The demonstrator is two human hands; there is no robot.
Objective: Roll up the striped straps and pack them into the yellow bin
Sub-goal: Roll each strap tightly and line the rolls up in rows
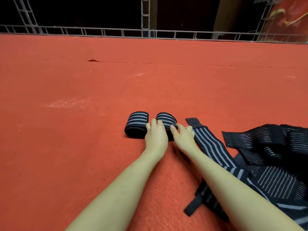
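Observation:
Two rolled black straps with grey stripes lie side by side on the red carpet: the left roll [136, 124] and the right roll [165, 120]. My left hand [155, 133] lies over the near side of the right roll, fingers curled on its top. My right hand [182, 132] touches the roll's right end with thumb and fingers. An unrolled striped strap [210, 145] runs from beside my right hand back under my right forearm. No yellow bin is in view.
A heap of more black striped straps [273, 165] fills the lower right. Red carpet [83, 97] spreads wide to the left and ahead, with a seam across it. A metal truss rail [150, 33] edges the far side.

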